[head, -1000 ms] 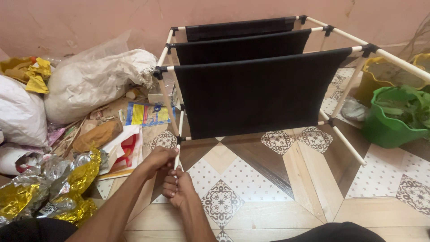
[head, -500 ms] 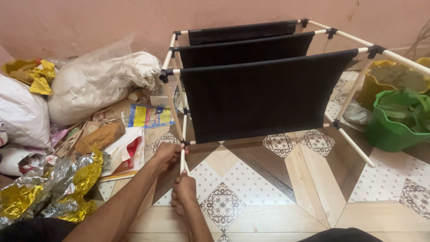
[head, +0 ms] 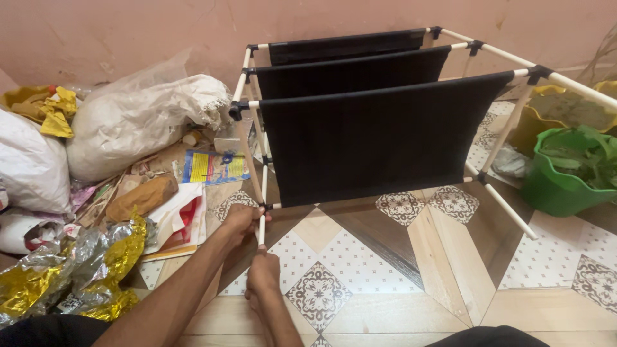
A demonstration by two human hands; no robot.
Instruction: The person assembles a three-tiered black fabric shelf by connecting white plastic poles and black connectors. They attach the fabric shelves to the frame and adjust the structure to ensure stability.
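Both hands [head: 254,247] gripping white rod [head: 261,230] | black-fabric rack [head: 373,128] | tiled floor [head: 385,283]

A lived-in room of a home was indicated: a patterned tile floor [head: 398,283] was laid below a worn pink wall [head: 128,32], stuffed sacks [head: 135,122] and foil wrappers [head: 71,270] were heaped alongside, and a green tub [head: 559,186] was kept nearby.

We observe the left hand [head: 239,220] and right hand [head: 263,271] gripping a white rod [head: 261,226] of the black-fabric rack [head: 373,135] on the tiled floor [head: 385,283].
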